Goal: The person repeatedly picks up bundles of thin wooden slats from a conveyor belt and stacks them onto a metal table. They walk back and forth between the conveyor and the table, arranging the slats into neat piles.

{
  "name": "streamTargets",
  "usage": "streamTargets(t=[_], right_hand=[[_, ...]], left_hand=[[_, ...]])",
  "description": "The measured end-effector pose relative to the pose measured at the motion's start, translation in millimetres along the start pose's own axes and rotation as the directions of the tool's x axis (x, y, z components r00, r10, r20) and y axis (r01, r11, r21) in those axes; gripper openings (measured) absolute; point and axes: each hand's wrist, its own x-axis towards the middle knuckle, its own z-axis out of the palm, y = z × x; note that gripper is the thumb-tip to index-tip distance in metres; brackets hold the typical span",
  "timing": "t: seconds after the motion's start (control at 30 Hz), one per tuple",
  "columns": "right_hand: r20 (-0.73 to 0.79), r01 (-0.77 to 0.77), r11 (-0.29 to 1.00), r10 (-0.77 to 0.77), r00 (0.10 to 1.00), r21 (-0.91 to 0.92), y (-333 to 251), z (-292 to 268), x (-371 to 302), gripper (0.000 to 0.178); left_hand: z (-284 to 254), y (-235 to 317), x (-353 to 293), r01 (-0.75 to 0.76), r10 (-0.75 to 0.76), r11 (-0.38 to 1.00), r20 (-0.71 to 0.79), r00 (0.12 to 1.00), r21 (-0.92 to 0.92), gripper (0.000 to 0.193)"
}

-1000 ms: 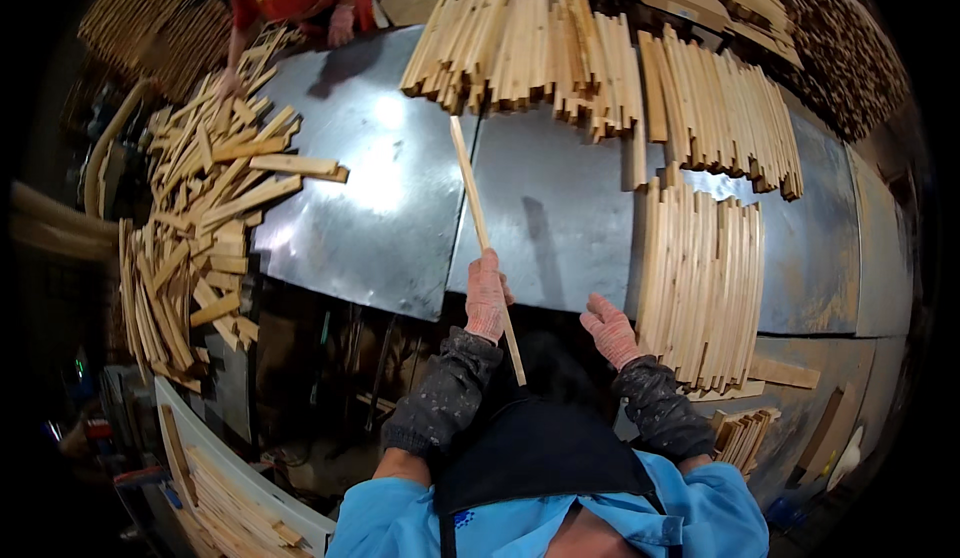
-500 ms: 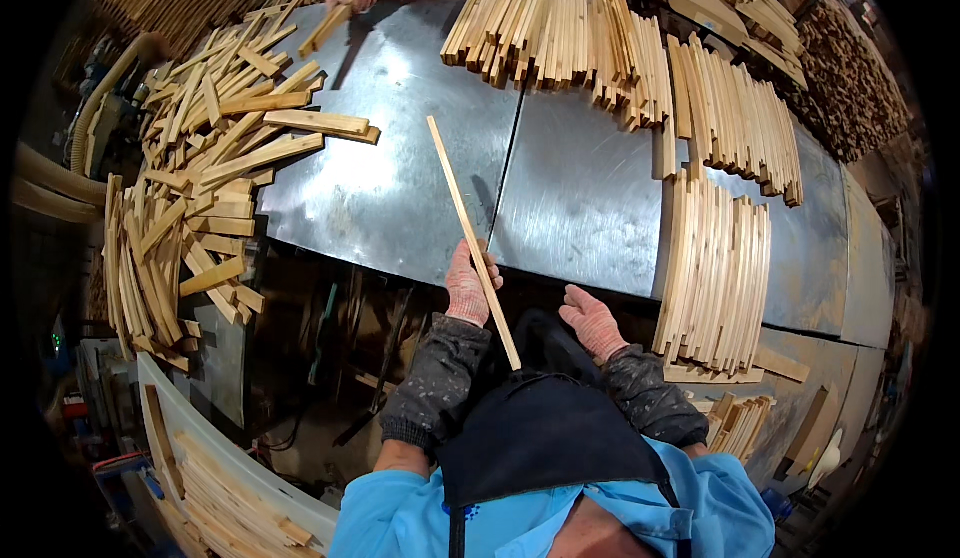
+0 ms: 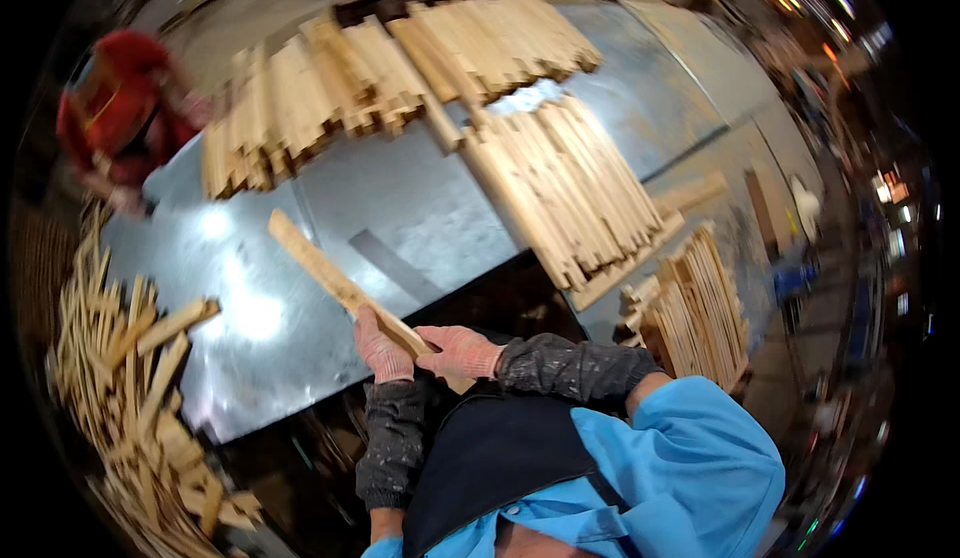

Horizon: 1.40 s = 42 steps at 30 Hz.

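Pale wood is filling both pink-gloved hands: one long strip (image 3: 325, 276) is slanting out between 10 and 11 o'clock, counting the hands as the dial's centre. The left hand (image 3: 383, 348) is wrapping its fingers around the strip's lower stretch. The right hand (image 3: 462, 352) is gripping it just beside the left, nearer the end, its dark sleeve (image 3: 580, 366) stretching back toward 3 o'clock; where its thumb is pressing, I cannot tell. A short bit of the strip is showing below the right hand, close to the dark apron (image 3: 500, 458). The strip's far part is hanging above the metal table (image 3: 250, 358), and a shadow (image 3: 395, 266) is lying at 12 o'clock. Loose wood pieces (image 3: 155, 393) are sprawling in a heap at 9 o'clock. Strips are lying side by side in a ragged row (image 3: 300, 88) at 11 o'clock, in another row (image 3: 500, 43) between 12 and 1, and in a block (image 3: 565, 193) between 1 and 2. A shorter stack (image 3: 695, 303) is sitting near 3 o'clock. At 10 o'clock, a blurred co-worker in red (image 3: 120, 108) is standing beside the table
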Motion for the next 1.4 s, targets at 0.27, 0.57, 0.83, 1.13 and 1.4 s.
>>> streamTargets(t=[0.27, 0.57, 0.83, 1.13, 1.4], right_hand=[[-0.196, -0.107, 0.994, 0.098, 0.976, -0.034, -9.6, -26.2, -18.8, 0.031], [0.032, -0.021, 0.993, 0.025, 0.999, -0.118, 42.2, -22.0, -5.4, 0.068], [0.081, -0.016, 0.976, 0.035, 0.996, -0.219, 65.5, -54.0, 26.7, 0.07], [0.135, 0.098, 0.916, -0.049, 0.99, -0.389, 62.2, -41.2, 42.3, 0.07], [0.025, -0.123, 0.964, 0.133, 0.991, -0.234, 92.1, -116.7, 32.8, 0.071]], left_hand=[[18.2, -17.0, -6.5, 0.24, -0.231, 0.97, 0.186, 0.955, -0.026, 0.035], [-77.2, 6.4, -48.8, 0.213, -0.21, 0.976, 0.049, 0.976, -0.054, 0.024], [-217.0, 354.9, -111.1, -0.545, 0.543, 0.838, -0.162, 0.824, 0.034, 0.017], [-258.9, 344.2, -14.1, -0.232, 0.237, 0.968, -0.039, 0.971, 0.094, 0.028], [-74.3, 106.4, 78.6, 0.267, -0.346, 0.916, 0.251, 0.904, 0.299, 0.057]])
